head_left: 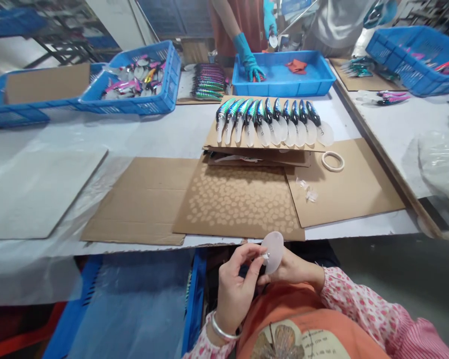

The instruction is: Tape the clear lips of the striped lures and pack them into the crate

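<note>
Close to my body, at the table's front edge, I hold a fishing lure with a round, frosted clear lip (274, 252). My left hand (235, 284), with a silver bangle on the wrist, pinches a small white piece at the base of the lip between thumb and fingertip. My right hand (294, 268) is closed around the lure's body, behind the lip. Most of that body is hidden by my hands. In front of me, several blue-green lures (262, 112) with clear lips lie in a row on stacked cardboard.
A cardboard sheet with pale spots (239, 204) lies before me. Right of it are a tape roll (333, 161) and clear scraps (311, 195). Blue crates of lures (168, 82) stand at the back. Across the table, a co-worker's gloved hand (250, 65) reaches into a blue tray (284, 89).
</note>
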{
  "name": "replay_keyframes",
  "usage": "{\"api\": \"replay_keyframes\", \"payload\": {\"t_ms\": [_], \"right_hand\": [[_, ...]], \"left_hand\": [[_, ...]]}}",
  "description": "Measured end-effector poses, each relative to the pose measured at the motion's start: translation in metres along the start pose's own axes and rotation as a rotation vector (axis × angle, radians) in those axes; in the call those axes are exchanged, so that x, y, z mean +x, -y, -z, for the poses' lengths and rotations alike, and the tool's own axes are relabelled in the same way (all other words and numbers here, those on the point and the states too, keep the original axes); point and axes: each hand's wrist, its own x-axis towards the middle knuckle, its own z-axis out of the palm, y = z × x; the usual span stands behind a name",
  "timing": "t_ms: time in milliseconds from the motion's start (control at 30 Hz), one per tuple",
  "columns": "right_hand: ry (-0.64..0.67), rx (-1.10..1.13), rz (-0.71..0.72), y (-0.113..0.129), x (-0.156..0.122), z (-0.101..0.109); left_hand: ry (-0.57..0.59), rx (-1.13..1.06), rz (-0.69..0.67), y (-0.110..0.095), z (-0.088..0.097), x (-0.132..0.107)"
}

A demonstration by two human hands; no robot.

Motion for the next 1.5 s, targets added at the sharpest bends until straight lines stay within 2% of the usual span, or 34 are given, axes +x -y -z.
{"api": "replay_keyframes", "payload": {"t_ms": [233,333,433,600,700,800,933,1067,1167,1233,1333,1500], "right_hand": [[0.003,0.021,0.061,0.007,0.003,-0.001],[0.022,0.046,0.028,0.007,0.003,0.000],[0.077,0.081,-0.013,0.005,0.001,0.000],[0.069,0.023,0.062,0.003,0.001,0.000],[0.075,-0.021,0.079,0.004,0.002,0.000],[0.078,-0.040,0.069,0.005,0.002,0.000],[0.056,-0.042,0.061,0.003,0.002,-0.001],[0.093,0.023,0.005,-0.001,0.001,-0.002],[0.098,0.042,-0.014,-0.001,0.001,-0.002],[0.089,0.039,-0.004,0.000,0.002,-0.002],[0.083,0.039,0.022,0.002,0.003,-0.002],[0.056,0.002,0.023,0.001,0.003,-0.004]], "left_hand": [[-0.028,-0.072,0.121,0.005,0.001,-0.002],[-0.034,-0.109,0.136,0.007,0.000,-0.003],[0.012,-0.146,0.143,0.006,0.002,-0.002],[0.073,-0.282,0.203,0.004,0.004,0.001],[0.060,-0.357,0.236,0.005,0.002,0.000],[-0.001,-0.360,0.250,0.008,-0.001,-0.004],[-0.046,-0.159,0.151,0.010,0.000,-0.009],[-0.082,0.136,-0.126,0.009,0.002,-0.011],[-0.138,0.270,-0.300,0.010,0.001,-0.012],[-0.180,0.301,-0.315,0.011,-0.001,-0.012],[-0.217,0.290,-0.256,0.012,-0.003,-0.015],[-0.182,0.257,-0.163,0.011,-0.002,-0.017]]}}
